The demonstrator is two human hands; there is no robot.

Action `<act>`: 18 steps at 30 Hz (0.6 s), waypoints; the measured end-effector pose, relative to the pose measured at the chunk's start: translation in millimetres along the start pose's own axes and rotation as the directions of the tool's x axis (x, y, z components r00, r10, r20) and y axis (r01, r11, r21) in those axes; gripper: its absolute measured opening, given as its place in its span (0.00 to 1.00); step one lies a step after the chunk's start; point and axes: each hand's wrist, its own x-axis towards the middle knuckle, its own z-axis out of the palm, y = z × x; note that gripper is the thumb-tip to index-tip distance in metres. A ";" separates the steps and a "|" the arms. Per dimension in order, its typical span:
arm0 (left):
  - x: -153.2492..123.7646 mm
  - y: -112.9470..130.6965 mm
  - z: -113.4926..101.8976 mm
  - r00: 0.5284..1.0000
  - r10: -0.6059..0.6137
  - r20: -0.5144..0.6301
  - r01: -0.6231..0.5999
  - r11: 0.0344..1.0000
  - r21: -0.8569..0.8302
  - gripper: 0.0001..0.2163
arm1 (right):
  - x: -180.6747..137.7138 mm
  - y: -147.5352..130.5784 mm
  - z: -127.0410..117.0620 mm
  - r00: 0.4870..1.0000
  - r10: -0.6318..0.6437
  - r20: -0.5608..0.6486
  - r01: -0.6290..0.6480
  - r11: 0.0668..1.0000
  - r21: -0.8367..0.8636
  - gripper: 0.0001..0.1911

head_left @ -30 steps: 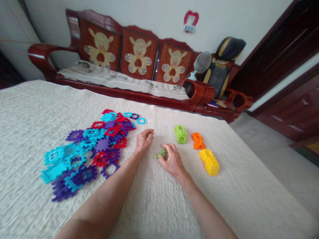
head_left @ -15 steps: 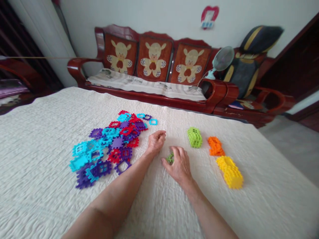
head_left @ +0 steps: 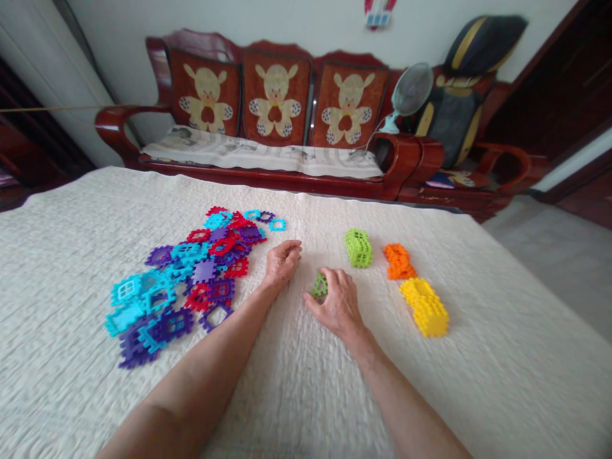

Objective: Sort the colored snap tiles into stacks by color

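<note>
Here, small green piece (head_left: 318,284) grasped in right hand (head_left: 336,299), near left hand (head_left: 284,262), curled, contents unclear.

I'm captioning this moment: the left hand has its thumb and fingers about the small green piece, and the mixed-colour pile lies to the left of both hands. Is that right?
Not quite: it is the right hand, not the left hand, that has its thumb and fingers about the small green piece, as the head view shows. The mixed-colour pile does lie to the left of both.
</note>
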 end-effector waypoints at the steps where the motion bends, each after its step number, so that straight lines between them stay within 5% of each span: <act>1: 0.0 0.3 -0.1 1.000 0.001 -0.002 -0.001 1.000 0.010 0.13 | -0.1 1.2 0.1 1.000 -0.009 0.006 0.008 1.000 0.011 0.28; 18: -1.4 -1.5 -1.2 0.999 0.033 0.001 -0.033 0.998 0.052 0.15 | 0.4 6.6 6.4 0.995 -0.002 -0.104 0.013 0.995 0.103 0.25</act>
